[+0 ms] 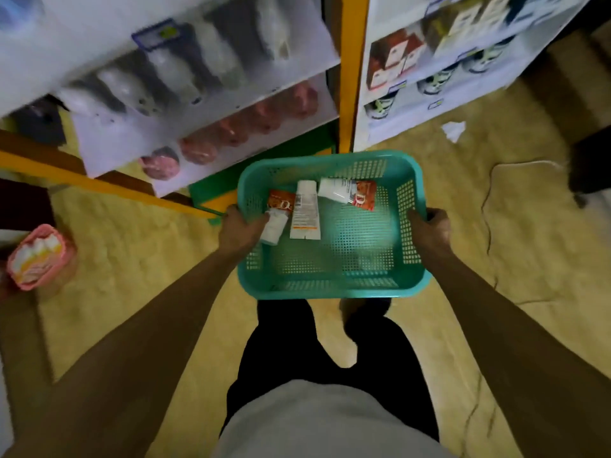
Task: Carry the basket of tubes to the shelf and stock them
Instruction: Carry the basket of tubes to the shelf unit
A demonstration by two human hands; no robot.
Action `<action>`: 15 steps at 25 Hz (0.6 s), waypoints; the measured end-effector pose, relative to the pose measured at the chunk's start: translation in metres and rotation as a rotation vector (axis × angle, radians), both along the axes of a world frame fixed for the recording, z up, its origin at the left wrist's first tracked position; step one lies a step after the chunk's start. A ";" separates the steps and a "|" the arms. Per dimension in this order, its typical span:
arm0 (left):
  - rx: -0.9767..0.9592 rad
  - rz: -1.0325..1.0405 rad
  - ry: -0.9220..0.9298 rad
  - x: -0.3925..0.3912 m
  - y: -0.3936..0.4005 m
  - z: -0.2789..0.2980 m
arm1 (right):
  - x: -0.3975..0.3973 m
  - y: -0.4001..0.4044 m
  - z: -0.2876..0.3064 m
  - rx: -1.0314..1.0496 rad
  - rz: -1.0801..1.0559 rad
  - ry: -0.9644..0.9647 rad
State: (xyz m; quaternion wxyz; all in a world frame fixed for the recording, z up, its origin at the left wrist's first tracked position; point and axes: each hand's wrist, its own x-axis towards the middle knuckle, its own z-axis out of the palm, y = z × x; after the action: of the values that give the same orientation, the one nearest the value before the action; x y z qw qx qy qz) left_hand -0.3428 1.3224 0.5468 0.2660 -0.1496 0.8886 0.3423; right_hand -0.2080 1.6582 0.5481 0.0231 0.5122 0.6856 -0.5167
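The basket [334,226] sits at frame centre, held above the floor [132,233] in front of the shelf [205,77] at upper left. The left hand [239,231] is clenched on the left rim; the right hand [429,229] is clenched on the right rim. Judged from its perforated plastic walls, the basket is light and fairly stiff but may flex; hold it at opposite rims, as here. Contents: three tubes [305,209], lying loose at the far end. They look light and smooth and will likely slide if the basket tilts. Take each by its body. Count: one basket, three tubes, two hands engaged.
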 end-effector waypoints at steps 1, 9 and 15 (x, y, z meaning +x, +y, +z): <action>-0.001 0.004 0.014 0.000 0.028 0.007 | -0.003 0.028 0.007 0.000 -0.008 0.022; -0.060 0.017 -0.008 -0.014 0.197 -0.002 | -0.032 0.205 -0.006 0.015 0.018 -0.002; -0.059 0.080 -0.056 -0.026 0.278 -0.053 | -0.072 0.303 -0.047 0.002 0.079 -0.030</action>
State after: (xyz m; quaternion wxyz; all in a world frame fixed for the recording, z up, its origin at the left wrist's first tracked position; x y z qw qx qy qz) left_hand -0.3686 1.6003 0.4937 0.2722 -0.2025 0.8838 0.3222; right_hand -0.2804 1.9610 0.5014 0.0534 0.4927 0.7053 -0.5070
